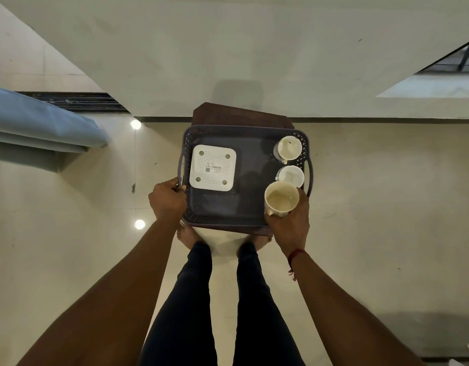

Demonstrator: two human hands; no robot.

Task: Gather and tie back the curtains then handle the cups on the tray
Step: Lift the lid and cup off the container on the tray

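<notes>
Up front, right hand (290,225) wraps cup (280,199); left hand (167,200) clasps tray (244,127), fingertips hidden.

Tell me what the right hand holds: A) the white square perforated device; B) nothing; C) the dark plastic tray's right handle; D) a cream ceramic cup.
D: the right hand curls round a cream ceramic cup at the near right corner of the dark plastic tray; the left hand grips its left rim.
</notes>
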